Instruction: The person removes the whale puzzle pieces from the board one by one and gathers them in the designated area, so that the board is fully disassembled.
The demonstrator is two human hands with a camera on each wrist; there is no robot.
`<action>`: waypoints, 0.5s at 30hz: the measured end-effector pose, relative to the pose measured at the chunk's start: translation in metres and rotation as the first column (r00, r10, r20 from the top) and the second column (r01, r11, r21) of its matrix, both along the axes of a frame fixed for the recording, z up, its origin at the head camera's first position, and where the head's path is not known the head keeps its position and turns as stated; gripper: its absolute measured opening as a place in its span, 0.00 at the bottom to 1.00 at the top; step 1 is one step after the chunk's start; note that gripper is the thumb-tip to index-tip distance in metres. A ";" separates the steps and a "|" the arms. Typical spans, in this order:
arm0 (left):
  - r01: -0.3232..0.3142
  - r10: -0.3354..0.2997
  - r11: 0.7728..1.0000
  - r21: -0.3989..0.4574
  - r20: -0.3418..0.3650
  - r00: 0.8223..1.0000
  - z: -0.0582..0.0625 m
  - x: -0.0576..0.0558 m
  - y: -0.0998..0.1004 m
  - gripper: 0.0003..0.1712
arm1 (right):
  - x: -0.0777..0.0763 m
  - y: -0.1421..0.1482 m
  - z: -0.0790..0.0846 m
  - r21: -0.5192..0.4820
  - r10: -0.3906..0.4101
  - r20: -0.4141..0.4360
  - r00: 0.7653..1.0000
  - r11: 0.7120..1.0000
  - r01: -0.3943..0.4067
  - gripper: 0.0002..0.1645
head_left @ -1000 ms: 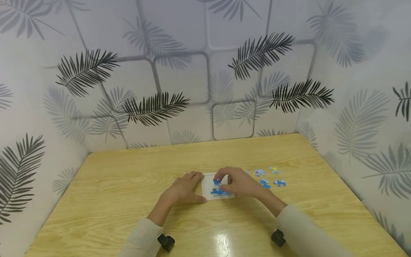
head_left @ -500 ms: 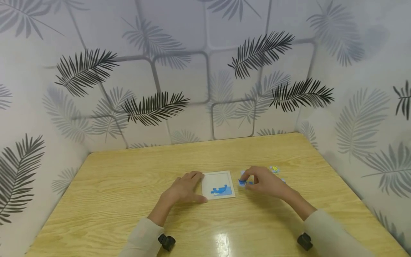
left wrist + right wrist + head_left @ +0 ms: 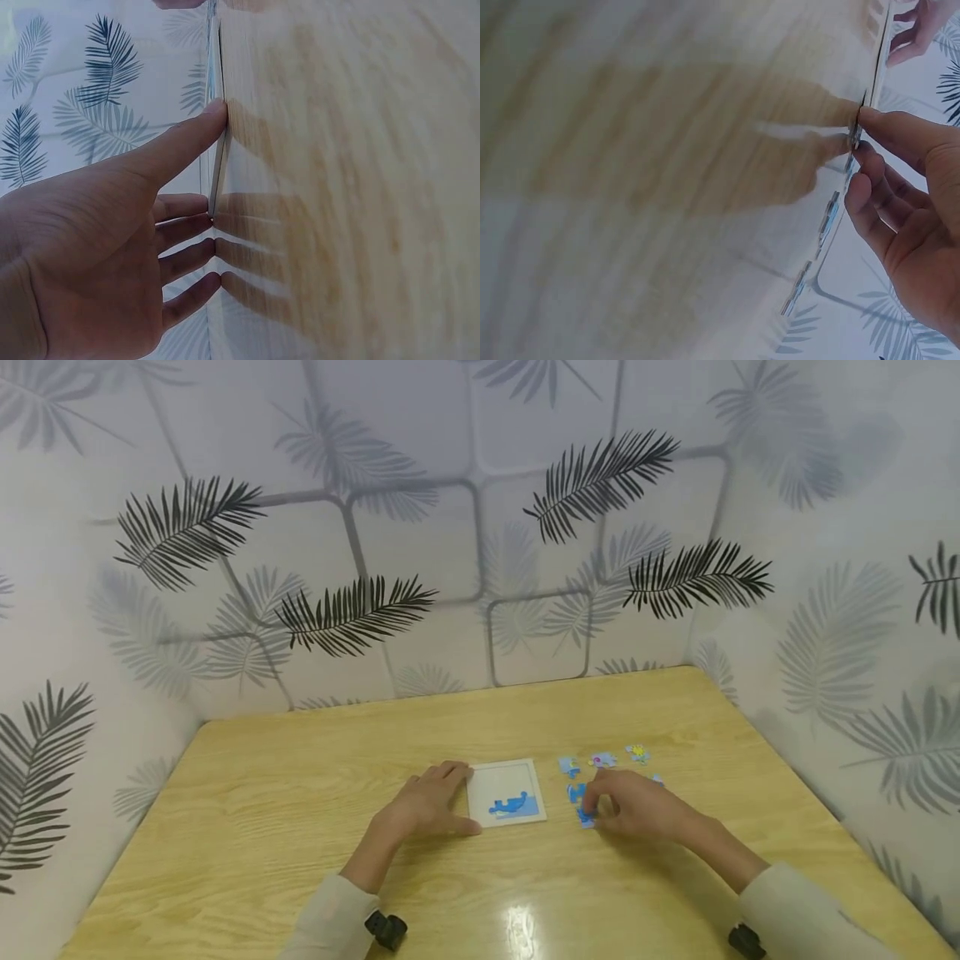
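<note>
A square white puzzle tray (image 3: 502,775) lies on the table, with joined blue jigsaw pieces (image 3: 517,807) at its lower right. My left hand (image 3: 425,803) rests at the tray's left side. Its fingers and thumb are spread and fairly straight, and the thumb (image 3: 215,109) touches the tray's edge in the left wrist view. To the right of the tray, my right hand (image 3: 641,806) pinches a blue puzzle piece (image 3: 586,818) between thumb and index finger, low at the tabletop. The hand covers part of that piece. Another blue puzzle piece (image 3: 575,792) lies just behind it.
Loose puzzle pieces lie right of the tray: a light blue one (image 3: 569,767), a pinkish one (image 3: 602,760) and one with a yellow shape (image 3: 637,753). Another piece (image 3: 657,779) shows partly behind my right hand. A leaf-patterned wall (image 3: 450,643) stands behind the table (image 3: 300,760).
My right hand has moved from over the tray to the right, carrying a blue puzzle piece, and then forward-down toward me among the loose pieces. The left hand has stayed by the tray.
</note>
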State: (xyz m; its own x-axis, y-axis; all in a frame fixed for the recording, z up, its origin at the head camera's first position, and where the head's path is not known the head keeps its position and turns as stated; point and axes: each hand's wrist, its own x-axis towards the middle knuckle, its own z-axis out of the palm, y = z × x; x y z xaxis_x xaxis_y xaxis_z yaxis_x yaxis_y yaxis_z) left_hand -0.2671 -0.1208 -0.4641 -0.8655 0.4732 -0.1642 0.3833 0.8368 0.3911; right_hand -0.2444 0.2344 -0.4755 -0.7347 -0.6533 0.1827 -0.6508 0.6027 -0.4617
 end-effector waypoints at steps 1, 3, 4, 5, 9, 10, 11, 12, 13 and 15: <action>-0.001 0.001 1.000 0.006 -0.006 1.000 -0.001 -0.001 0.000 0.51 | 0.000 0.000 0.000 0.000 0.011 0.009 1.000 1.000 -0.011 0.11; 0.000 0.000 1.000 0.009 -0.013 1.000 -0.001 -0.001 -0.001 0.52 | 0.000 -0.001 0.001 0.001 0.026 0.026 0.999 1.000 -0.026 0.11; 0.003 -0.003 1.000 0.016 -0.017 1.000 -0.002 -0.001 -0.002 0.51 | 0.000 -0.001 0.001 0.004 0.031 0.034 0.999 1.000 -0.031 0.11; 0.005 -0.005 1.000 0.016 -0.020 1.000 -0.003 -0.001 -0.002 0.52 | 0.000 -0.001 0.001 0.004 0.033 0.043 0.999 0.999 -0.033 0.11; 0.005 -0.004 1.000 0.026 -0.026 1.000 -0.004 -0.001 -0.002 0.51 | 0.001 -0.002 0.004 0.011 0.030 0.079 0.996 0.999 -0.031 0.10; 0.004 -0.003 1.000 0.029 -0.025 1.000 -0.004 -0.001 -0.002 0.51 | 0.001 -0.002 0.004 0.012 0.029 0.086 0.996 0.999 -0.030 0.10; 0.001 0.000 1.000 0.028 -0.020 1.000 -0.003 -0.001 -0.002 0.51 | 0.001 -0.003 0.005 0.011 0.029 0.096 0.995 0.999 -0.030 0.10; 0.001 0.000 1.000 0.029 -0.023 1.000 -0.003 -0.001 -0.002 0.51 | 0.001 -0.003 0.005 0.011 0.029 0.105 0.994 1.000 -0.030 0.11; 0.001 0.000 1.000 0.030 -0.022 1.000 -0.003 -0.001 -0.002 0.51 | 0.001 -0.004 0.005 0.011 0.029 0.109 0.994 0.999 -0.030 0.11; 0.000 0.001 0.999 0.033 -0.021 1.000 -0.002 0.000 -0.002 0.51 | 0.002 -0.004 0.005 0.012 0.029 0.118 0.993 0.999 -0.030 0.11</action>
State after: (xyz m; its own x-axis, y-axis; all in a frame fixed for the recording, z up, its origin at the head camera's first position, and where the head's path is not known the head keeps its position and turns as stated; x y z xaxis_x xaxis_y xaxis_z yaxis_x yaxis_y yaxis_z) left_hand -0.2675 -0.1224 -0.4663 -0.8690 0.4774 -0.1303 0.3910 0.8237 0.4107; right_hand -0.2428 0.2306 -0.4701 -0.7309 -0.6769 0.0871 -0.6100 0.5907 -0.5282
